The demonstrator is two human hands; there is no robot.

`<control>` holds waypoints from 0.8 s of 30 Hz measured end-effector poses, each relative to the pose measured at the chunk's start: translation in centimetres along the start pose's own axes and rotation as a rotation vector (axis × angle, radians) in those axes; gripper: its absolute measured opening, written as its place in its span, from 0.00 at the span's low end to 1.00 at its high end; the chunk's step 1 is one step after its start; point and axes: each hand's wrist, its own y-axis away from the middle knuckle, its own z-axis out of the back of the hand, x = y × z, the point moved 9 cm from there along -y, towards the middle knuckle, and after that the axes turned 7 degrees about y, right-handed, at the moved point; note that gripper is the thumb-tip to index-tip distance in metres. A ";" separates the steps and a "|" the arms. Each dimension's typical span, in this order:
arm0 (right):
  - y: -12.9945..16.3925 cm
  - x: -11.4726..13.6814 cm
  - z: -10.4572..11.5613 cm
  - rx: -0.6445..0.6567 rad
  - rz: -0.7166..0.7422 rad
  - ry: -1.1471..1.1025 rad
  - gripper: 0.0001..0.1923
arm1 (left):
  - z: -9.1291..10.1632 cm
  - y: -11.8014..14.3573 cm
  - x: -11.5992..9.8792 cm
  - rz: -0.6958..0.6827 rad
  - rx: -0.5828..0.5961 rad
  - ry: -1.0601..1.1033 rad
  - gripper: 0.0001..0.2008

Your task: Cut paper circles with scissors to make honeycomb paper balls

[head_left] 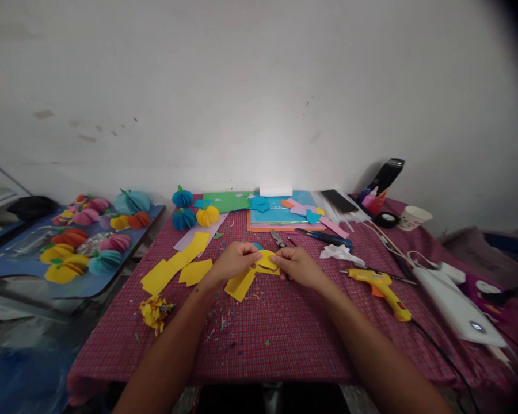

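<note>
Both my hands meet over the middle of the red checked tablecloth (263,339). My left hand (233,261) and my right hand (297,265) pinch the same yellow paper cut-out (265,261), a rounded folded piece. A longer yellow strip (240,284) lies just under my left hand. More yellow paper pieces (176,267) lie to the left. Scissors (278,238) rest just beyond my fingers.
A yellow glue gun (382,287) with its cord lies right of my hands. Coloured paper sheets (276,213) and paper balls (196,215) sit at the back. A side table (26,270) on the left holds several paper balls. A cup (414,217) and dark bottle (388,172) stand back right.
</note>
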 end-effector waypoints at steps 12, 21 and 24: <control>-0.2 -0.6 0.9 -0.099 0.033 0.018 0.14 | 3.0 0.6 -2.2 -0.114 -0.218 0.014 0.13; 0.0 0.6 -0.8 -0.077 0.031 -0.007 0.16 | 10.6 8.0 -0.3 0.090 -0.301 -0.796 0.16; 0.1 0.4 -2.5 0.038 0.004 -0.024 0.16 | 9.3 9.1 2.4 0.210 -0.100 -0.956 0.23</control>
